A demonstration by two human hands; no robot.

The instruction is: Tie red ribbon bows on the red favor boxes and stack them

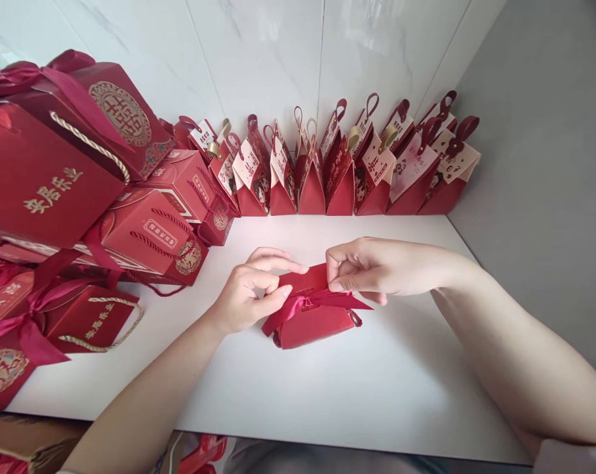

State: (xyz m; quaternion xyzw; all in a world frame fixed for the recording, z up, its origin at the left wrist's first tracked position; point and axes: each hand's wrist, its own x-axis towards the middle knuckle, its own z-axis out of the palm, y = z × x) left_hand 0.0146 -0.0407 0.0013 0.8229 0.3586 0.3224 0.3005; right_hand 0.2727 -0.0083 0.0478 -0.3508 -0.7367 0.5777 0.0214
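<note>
Your two hands meet over a small red box [312, 322] that lies near the middle of the white table [377, 395]. The box is of matte paper card, low and rounded at its corners, and a satin ribbon [308, 301] of the same red crosses its top, with one pointed tail going out to the right.

Your left hand [246, 293] is half curled: the thumb and the bent fingers pinch the ribbon at the left end of the box, and the index finger stretches flat over the upper flap. Your right hand [372, 266] is narrow too, its thumb and first fingers pressed together on the flap edge and the ribbon just beside the left fingertips (the two hands almost touch there).

Along the marble-like wall [258, 59] a row of small pouches [337, 178] stands upright, each a red wedge shape with a cream printed card and a looped strap on top. At your left a pile of larger gift boxes [81, 171] leans together; they are glossy red card with gold characters, twisted rope handles and wide satin bows. The table surface is smooth and plain, and the floor [549, 197] at the right is grey.
</note>
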